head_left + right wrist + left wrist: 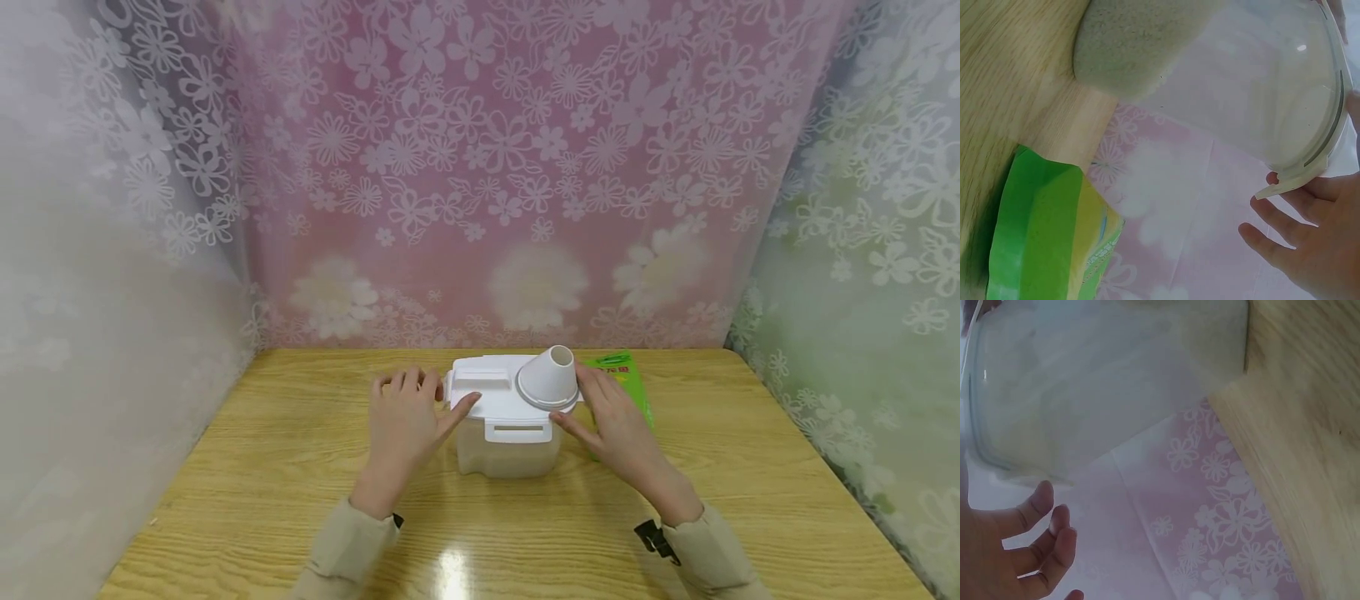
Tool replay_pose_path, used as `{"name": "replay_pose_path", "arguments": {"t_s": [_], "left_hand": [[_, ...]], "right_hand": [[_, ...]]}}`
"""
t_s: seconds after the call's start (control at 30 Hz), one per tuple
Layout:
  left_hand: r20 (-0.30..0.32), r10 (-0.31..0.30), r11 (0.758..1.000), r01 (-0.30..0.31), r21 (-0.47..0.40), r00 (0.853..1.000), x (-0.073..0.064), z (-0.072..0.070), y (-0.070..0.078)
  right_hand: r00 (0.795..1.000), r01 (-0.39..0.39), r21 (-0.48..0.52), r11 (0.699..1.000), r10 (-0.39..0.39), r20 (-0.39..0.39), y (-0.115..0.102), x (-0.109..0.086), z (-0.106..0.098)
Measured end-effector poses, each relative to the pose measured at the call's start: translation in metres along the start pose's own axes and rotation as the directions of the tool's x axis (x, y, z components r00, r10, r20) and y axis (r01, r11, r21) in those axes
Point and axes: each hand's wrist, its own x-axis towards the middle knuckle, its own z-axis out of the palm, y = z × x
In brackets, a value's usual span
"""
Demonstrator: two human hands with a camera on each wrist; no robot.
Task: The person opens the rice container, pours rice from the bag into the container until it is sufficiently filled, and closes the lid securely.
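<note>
A clear plastic storage container with a white lid stands on the table, with pale, rice-like grains low inside. A white cone-shaped spout rises from the lid's right side. My left hand is at the left end; its thumb lies on the lid and its loosely bent index finger touches the side latch. At the other end my right hand has its thumb at the lid's front edge. Its fingers hook round the right latch, which sticks outward from the container.
Behind my right hand lies a green and yellow bag on the wooden table. The front latch hangs over the container's near side. Floral curtains enclose the back and both sides.
</note>
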Motion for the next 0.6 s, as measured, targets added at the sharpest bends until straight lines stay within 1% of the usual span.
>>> {"name": "replay_pose_path", "arguments": {"t_s": [0.07, 0.17, 0.43, 0.6], "left_hand": [[-0.011, 0.0, 1.0, 0.0, -0.011, 1.0, -0.003, 0.003, 0.003], [-0.008, -0.005, 0.999, 0.005, -0.05, 1.0, -0.005, 0.006, 0.006], [0.005, 0.026, 0.992, -0.025, -0.126, 1.0, -0.006, 0.011, 0.007], [-0.012, 0.044, 0.988, -0.046, -0.15, 0.999, -0.006, 0.013, 0.007]], "right_hand": [[1.0, 0.003, -0.001, 1.0, -0.003, 0.0, 0.0, 0.0, 0.0], [1.0, 0.001, 0.0, 1.0, -0.001, 0.007, -0.001, 0.001, 0.0], [0.999, -0.033, -0.009, 0.999, 0.033, 0.032, -0.003, 0.0, -0.001], [0.999, -0.027, -0.022, 0.999, 0.028, 0.021, -0.003, -0.001, -0.001]]}}
